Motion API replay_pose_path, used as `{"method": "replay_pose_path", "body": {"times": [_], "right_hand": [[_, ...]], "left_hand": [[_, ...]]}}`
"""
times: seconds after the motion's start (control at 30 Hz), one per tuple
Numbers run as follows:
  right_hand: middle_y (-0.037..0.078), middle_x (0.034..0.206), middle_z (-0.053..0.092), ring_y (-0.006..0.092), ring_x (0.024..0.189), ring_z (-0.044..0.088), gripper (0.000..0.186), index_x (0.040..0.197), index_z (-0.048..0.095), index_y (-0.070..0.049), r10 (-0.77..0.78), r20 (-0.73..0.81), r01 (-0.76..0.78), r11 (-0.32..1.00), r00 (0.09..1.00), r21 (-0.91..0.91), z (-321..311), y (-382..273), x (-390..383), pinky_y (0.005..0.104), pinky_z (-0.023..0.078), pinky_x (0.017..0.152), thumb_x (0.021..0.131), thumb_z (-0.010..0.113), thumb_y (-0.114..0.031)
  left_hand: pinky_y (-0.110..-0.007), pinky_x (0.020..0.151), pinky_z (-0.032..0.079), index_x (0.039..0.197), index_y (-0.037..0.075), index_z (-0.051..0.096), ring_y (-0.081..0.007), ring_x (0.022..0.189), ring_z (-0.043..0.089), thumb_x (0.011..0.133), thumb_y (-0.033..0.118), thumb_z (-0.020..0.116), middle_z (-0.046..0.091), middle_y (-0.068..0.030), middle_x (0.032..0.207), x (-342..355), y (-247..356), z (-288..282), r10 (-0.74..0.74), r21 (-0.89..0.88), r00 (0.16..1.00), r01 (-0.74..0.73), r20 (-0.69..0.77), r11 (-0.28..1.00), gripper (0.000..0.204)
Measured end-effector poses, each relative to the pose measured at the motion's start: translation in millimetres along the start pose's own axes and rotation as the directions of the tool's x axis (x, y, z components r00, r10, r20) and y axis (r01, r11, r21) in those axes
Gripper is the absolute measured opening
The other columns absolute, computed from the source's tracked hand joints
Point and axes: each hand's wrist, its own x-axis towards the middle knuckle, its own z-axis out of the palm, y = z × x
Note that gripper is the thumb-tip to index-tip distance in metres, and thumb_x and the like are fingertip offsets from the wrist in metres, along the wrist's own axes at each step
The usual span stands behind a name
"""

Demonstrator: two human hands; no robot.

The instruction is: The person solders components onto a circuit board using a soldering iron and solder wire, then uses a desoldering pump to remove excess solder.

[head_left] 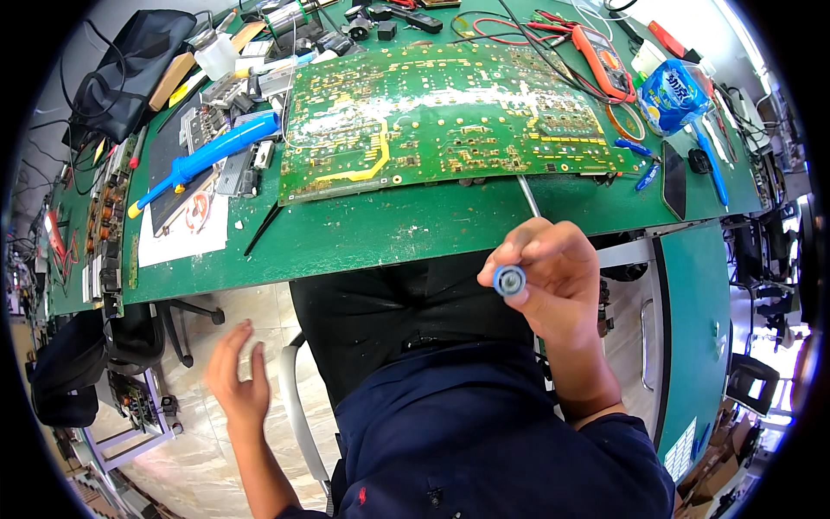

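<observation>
My right hand [553, 272] is closed around a screwdriver [510, 280], in front of the bench's near edge. The round blue end of its handle faces me. Its metal shaft [528, 197] points away, and the tip is hidden at or under the near edge of a large green circuit board [450, 130]. White residue and shiny solder points cover much of the board, which lies on the green bench top. Low on the left, my left hand [238, 376] hangs beyond the bench edge, empty, with its fingers apart.
Left of the board lie a blue desoldering pump [216, 151], black tweezers [262, 229], a white sheet [186, 238] and loose metal parts. A red multimeter [603, 62], a blue packet [673, 97] and a phone [673, 182] are to its right. A bag [130, 65] sits far left.
</observation>
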Motion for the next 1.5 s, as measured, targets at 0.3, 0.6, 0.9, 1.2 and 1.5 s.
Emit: {"method": "replay_pose_path", "body": {"times": [0.3, 0.6, 0.9, 1.2, 1.5], "right_hand": [[0.018, 0.099, 0.060, 0.0287, 0.092, 0.066, 0.031, 0.100, 0.058, 0.001, -0.149, 0.169, 0.204, 0.899, 0.974, -0.387, 27, 5, 5, 0.0373, 0.056, 0.080, 0.075, 0.062, 0.018], [0.015, 0.094, 0.064, 0.0291, 0.091, 0.066, 0.020, 0.093, 0.064, 0.000, -0.257, 0.269, 0.369, 0.721, 0.928, -0.587, 36, 22, 11, 0.0355, 0.056, 0.076, 0.075, 0.070, 0.006], [0.020, 0.110, 0.064, 0.0256, 0.101, 0.064, 0.033, 0.123, 0.048, 0.003, 0.057, 0.006, -0.049, 0.899, 0.998, -0.436, 17, 9, -6, 0.0319, 0.051, 0.081, 0.092, 0.055, -0.004], [0.022, 0.114, 0.062, 0.0236, 0.091, 0.065, 0.030, 0.119, 0.050, 0.000, 0.330, -0.134, -0.289, 0.922, 0.934, 0.257, -4, -7, -2, 0.0315, 0.051, 0.078, 0.099, 0.043, -0.021], [0.009, 0.067, 0.062, 0.0069, 0.053, 0.047, 0.022, 0.080, 0.051, 0.004, -0.196, -0.102, 0.007, 0.488, 0.975, -0.873, -27, -28, -6, 0.0218, 0.038, 0.051, 0.095, 0.053, -0.013]], "left_hand": [[-0.032, 0.075, 0.053, 0.112, -0.002, 0.059, -0.0272, 0.088, 0.064, 0.067, 0.011, 0.083, 0.063, -0.0183, 0.104, 48, 113, 41, 0.195, -0.650, 0.973, -0.230, -0.127, 0.724, 0.052], [-0.028, 0.077, 0.048, 0.106, 0.002, 0.052, -0.0204, 0.089, 0.056, 0.077, 0.003, 0.073, 0.052, -0.0162, 0.104, 51, 127, 68, 0.041, -0.815, 0.980, -0.184, -0.194, 0.549, 0.036], [-0.034, 0.076, 0.049, 0.104, 0.002, 0.046, -0.0205, 0.090, 0.052, 0.083, 0.013, 0.065, 0.052, -0.0159, 0.101, 57, 122, 68, -0.074, -0.857, 0.984, -0.101, -0.160, 0.505, 0.030], [-0.033, 0.077, 0.047, 0.103, 0.001, 0.045, -0.0202, 0.085, 0.053, 0.082, 0.013, 0.065, 0.053, -0.0157, 0.099, 53, 99, 63, -0.043, -0.818, 0.991, -0.083, -0.130, 0.569, 0.031], [-0.033, 0.076, 0.049, 0.104, 0.001, 0.045, -0.0215, 0.085, 0.054, 0.080, 0.011, 0.068, 0.053, -0.0180, 0.098, 59, 70, 43, -0.109, -0.750, 0.944, -0.175, -0.313, 0.638, 0.035]]}}
